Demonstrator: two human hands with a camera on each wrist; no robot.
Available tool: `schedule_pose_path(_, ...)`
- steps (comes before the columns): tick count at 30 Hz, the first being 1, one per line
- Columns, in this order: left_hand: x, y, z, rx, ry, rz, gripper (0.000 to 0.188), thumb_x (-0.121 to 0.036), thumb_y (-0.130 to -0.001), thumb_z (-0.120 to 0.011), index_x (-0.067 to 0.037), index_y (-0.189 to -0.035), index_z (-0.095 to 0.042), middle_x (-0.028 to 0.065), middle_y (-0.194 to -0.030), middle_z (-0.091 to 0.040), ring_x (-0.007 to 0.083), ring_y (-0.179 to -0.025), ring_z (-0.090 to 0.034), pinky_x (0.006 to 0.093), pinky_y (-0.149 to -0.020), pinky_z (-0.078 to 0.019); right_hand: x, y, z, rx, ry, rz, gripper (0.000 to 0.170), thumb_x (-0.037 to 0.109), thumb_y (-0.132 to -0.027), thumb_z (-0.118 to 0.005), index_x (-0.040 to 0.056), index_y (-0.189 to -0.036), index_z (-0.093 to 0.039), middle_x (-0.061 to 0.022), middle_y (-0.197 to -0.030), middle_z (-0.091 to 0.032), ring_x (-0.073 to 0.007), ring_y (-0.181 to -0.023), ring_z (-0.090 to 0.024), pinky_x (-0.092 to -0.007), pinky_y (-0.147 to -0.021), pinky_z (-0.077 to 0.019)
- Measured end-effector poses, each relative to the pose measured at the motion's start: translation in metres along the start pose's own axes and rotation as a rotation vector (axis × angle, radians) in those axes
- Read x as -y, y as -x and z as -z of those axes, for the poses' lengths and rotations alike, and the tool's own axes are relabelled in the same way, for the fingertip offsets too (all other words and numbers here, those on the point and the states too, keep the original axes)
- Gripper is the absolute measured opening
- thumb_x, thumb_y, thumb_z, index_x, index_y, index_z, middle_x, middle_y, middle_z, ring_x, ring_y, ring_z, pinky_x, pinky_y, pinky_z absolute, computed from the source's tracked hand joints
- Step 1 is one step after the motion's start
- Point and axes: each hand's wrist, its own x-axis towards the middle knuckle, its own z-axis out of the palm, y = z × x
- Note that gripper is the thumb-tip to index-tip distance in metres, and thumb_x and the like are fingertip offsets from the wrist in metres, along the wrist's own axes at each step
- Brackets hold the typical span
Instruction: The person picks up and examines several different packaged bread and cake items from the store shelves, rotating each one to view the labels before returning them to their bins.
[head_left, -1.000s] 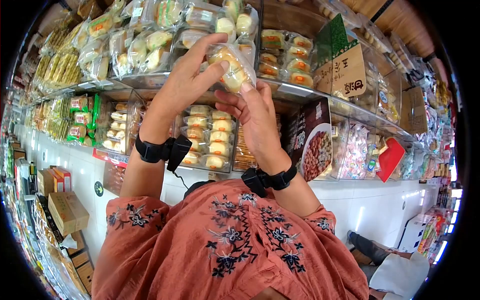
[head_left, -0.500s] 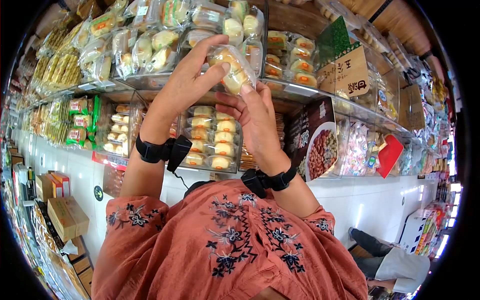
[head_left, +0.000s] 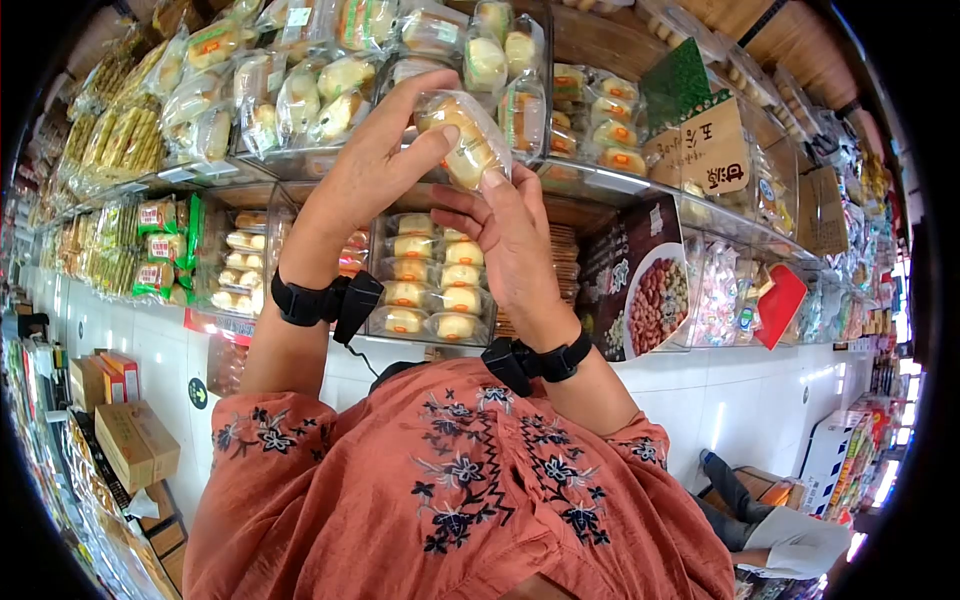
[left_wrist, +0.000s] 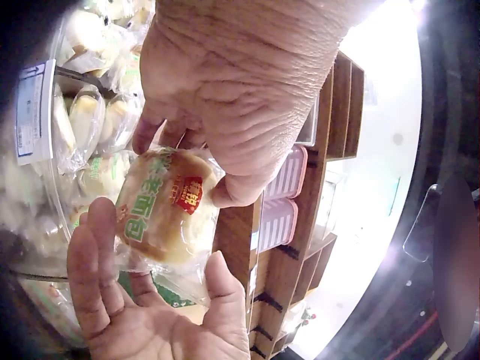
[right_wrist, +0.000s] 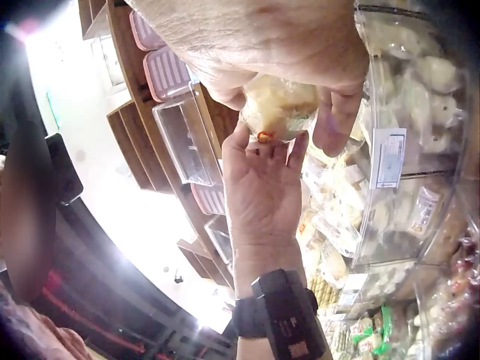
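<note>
Both hands hold one clear-wrapped bread roll [head_left: 465, 143] up in front of the shelves in the head view. The left hand [head_left: 385, 150] grips its upper left side, thumb across the wrapper. At its lower right end the right hand [head_left: 515, 235] pinches it with the thumb, other fingers partly spread below. In the left wrist view the bread [left_wrist: 169, 206] shows green lettering and a red label, with the left hand [left_wrist: 232, 90] above and the right hand [left_wrist: 161, 322] below. The right wrist view has the bread [right_wrist: 277, 109] between the right hand [right_wrist: 262, 37] and left hand [right_wrist: 266, 195].
Wrapped breads [head_left: 345, 95] fill the upper shelf bins, with rows of packaged cakes [head_left: 408, 270] below. A cardboard sign [head_left: 700, 150] and a dark printed box [head_left: 640, 280] stand to the right. Cartons [head_left: 135, 440] sit at lower left; another person [head_left: 795, 540] is at lower right.
The shelves and their goods have shifted slightly right in the head view. Both hands keep hold of the bread, which has turned a little within the grip. The other person's posture has changed.
</note>
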Motion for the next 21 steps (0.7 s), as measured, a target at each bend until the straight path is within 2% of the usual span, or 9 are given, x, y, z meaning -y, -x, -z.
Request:
schedule_pose_path(1, 0.002, 0.001, 0.002, -0.005, 0.000, -0.008, 0.051, -0.025, -0.100, -0.057, -0.005, -0.145, -0.047, 0.0122, -0.143, -0.054, 0.0213, -0.129, -0.051, 0.0343, -0.109, -0.0395, -0.001, 0.000, -0.002, -0.003, 0.010, -0.004, 0.046, 0.030, -0.104, -0.055, 0.0042, -0.136, -0.033, -0.0164, -0.130, -0.057, -0.0289, -0.112, -0.066, -0.0423, -0.093, -0.0559)
schedule_pose_path(4, 0.010, 0.004, 0.008, -0.006, 0.006, -0.005, 0.050, -0.022, -0.099, -0.058, -0.005, -0.145, -0.048, 0.0113, -0.140, -0.055, 0.0200, -0.127, -0.052, 0.0337, -0.108, -0.0403, -0.010, -0.004, -0.003, -0.008, -0.024, -0.005, 0.057, 0.031, -0.100, -0.064, 0.0022, -0.135, -0.029, -0.0204, -0.129, -0.057, -0.0281, -0.108, -0.067, -0.0387, -0.087, -0.0580)
schedule_pose_path(7, 0.017, 0.012, 0.015, 0.023, -0.018, 0.019, 0.051, -0.019, -0.099, -0.062, -0.005, -0.146, -0.048, 0.0096, -0.137, -0.056, 0.0167, -0.122, -0.053, 0.0313, -0.104, -0.0426, -0.017, -0.006, 0.000, -0.018, -0.004, -0.032, 0.055, 0.026, -0.100, -0.063, 0.0015, -0.136, -0.029, -0.0204, -0.129, -0.057, -0.0272, -0.109, -0.067, -0.0380, -0.086, -0.0580)
schedule_pose_path(10, 0.025, 0.024, 0.019, 0.030, 0.024, 0.143, 0.052, -0.018, -0.099, -0.064, -0.005, -0.146, -0.048, 0.0104, -0.137, -0.056, 0.0159, -0.121, -0.054, 0.0303, -0.103, -0.0438, -0.018, -0.009, -0.003, -0.052, 0.040, -0.021, 0.052, 0.021, -0.099, -0.062, 0.0004, -0.136, -0.031, -0.0196, -0.127, -0.057, -0.0249, -0.107, -0.066, -0.0381, -0.086, -0.0582)
schedule_pose_path(11, 0.024, 0.029, 0.020, 0.012, 0.067, 0.155, 0.054, -0.014, -0.097, -0.066, -0.005, -0.147, -0.047, 0.0113, -0.139, -0.055, 0.0165, -0.123, -0.055, 0.0308, -0.104, -0.0448, -0.021, -0.012, 0.001, -0.089, 0.093, 0.001, 0.049, 0.016, -0.098, -0.061, -0.0009, -0.136, -0.034, -0.0192, -0.124, -0.057, -0.0224, -0.105, -0.065, -0.0369, -0.085, -0.0584)
schedule_pose_path(15, 0.036, 0.037, 0.029, -0.037, 0.100, 0.151, 0.055, -0.007, -0.094, -0.068, -0.005, -0.146, -0.049, 0.0108, -0.145, -0.052, 0.0208, -0.131, -0.053, 0.0337, -0.110, -0.0430, -0.026, -0.029, 0.006, -0.032, 0.160, 0.065, 0.050, 0.012, -0.097, -0.062, -0.0023, -0.137, -0.037, -0.0180, -0.118, -0.060, -0.0203, -0.099, -0.065, -0.0340, -0.085, -0.0585)
schedule_pose_path(18, 0.023, 0.021, 0.034, -0.046, -0.087, 0.028, 0.051, -0.011, -0.091, -0.071, -0.003, -0.139, -0.054, 0.0154, -0.137, -0.055, 0.0267, -0.126, -0.056, 0.0365, -0.103, -0.0466, -0.023, -0.046, 0.009, -0.032, 0.198, 0.066, 0.054, 0.011, -0.096, -0.063, -0.0033, -0.140, -0.036, -0.0182, -0.116, -0.061, -0.0201, -0.098, -0.066, -0.0333, -0.084, -0.0587)
schedule_pose_path(19, 0.028, 0.012, 0.034, -0.035, -0.208, -0.094, 0.050, -0.009, -0.089, -0.072, -0.005, -0.137, -0.057, 0.0157, -0.138, -0.055, 0.0301, -0.125, -0.056, 0.0371, -0.102, -0.0467, -0.021, -0.050, 0.008, -0.044, 0.217, 0.062, 0.056, 0.012, -0.096, -0.064, -0.0037, -0.141, -0.036, -0.0184, -0.116, -0.062, -0.0202, -0.098, -0.067, -0.0333, -0.083, -0.0588)
schedule_pose_path(21, 0.033, -0.003, 0.029, -0.040, -0.270, -0.141, 0.048, -0.009, -0.089, -0.072, -0.006, -0.135, -0.058, 0.0163, -0.138, -0.055, 0.0319, -0.126, -0.056, 0.0375, -0.102, -0.0469, -0.020, -0.061, 0.010, -0.064, 0.213, 0.094, 0.060, 0.013, -0.096, -0.064, -0.0032, -0.145, -0.033, -0.0184, -0.114, -0.063, -0.0205, -0.095, -0.068, -0.0329, -0.080, -0.0590)
